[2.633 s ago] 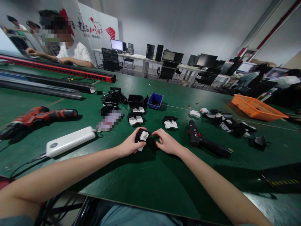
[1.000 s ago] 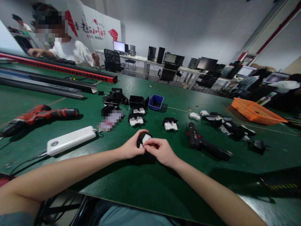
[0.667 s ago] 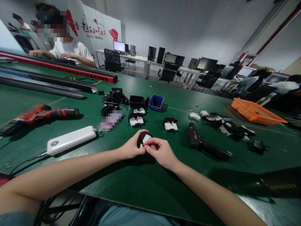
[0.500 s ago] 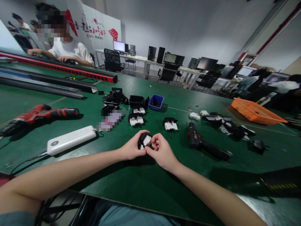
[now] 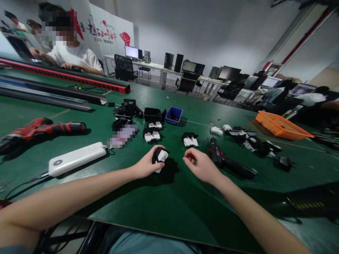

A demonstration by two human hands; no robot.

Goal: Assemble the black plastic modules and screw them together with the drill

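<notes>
My left hand point(image 5: 148, 164) grips a small black and white plastic part point(image 5: 161, 155) just over the table, thumb across its near side. To the right, apart from that part, my right hand point(image 5: 199, 163) hovers with its fingers curled inward; whether anything small is between them is hidden. Behind the right hand's fingertips lies another black and white part point(image 5: 190, 140). Close beside that hand, a black cordless drill point(image 5: 219, 155) rests on its side. Two similar parts point(image 5: 152, 134) sit beyond my left hand.
A blue bin point(image 5: 174, 115) with small dark pieces stands behind several black housings point(image 5: 152, 114). At left are a red and black power tool point(image 5: 42, 131) and a white power bank point(image 5: 78, 158) with a cable. An orange basket point(image 5: 282, 125) is at right. A person point(image 5: 76, 53) sits across the table.
My right hand has left the black and white part and moved right, towards the drill. My left hand still holds the part, now more exposed. The view has shifted slightly.
</notes>
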